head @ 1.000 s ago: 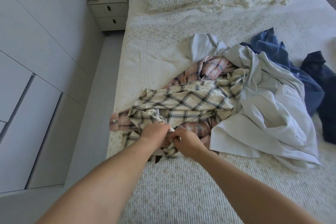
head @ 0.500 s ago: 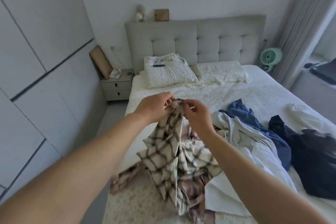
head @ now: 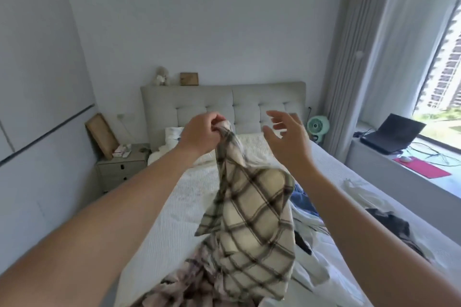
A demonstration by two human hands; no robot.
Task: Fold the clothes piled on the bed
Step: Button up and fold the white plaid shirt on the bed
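While our left hand (head: 200, 133) pinches one bunched end of the cream plaid shirt (head: 252, 222) and holds it up above the bed (head: 174, 207), our right hand (head: 287, 137) hangs just beside it with fingers spread and loose, gripping nothing. We count one garment in the air: the plaid shirt hangs down from the left fingers, its lower part reaching the pile below. On the bed we count at least four more pieces: a pinkish plaid garment (head: 184, 279) under the raised shirt, a white one (head: 316, 264) to its right, a blue one (head: 303, 200) behind that, and a dark one (head: 391, 227) nearer the window side. Two pillows (head: 252, 141) lie against one tufted grey headboard (head: 224, 104). We see one bedside cabinet (head: 122, 169) on the left with two drawers, one small green fan (head: 317, 127), and one open laptop (head: 394, 136) on the window ledge beside one red mat (head: 422, 167). No writing or brand can be read anywhere.
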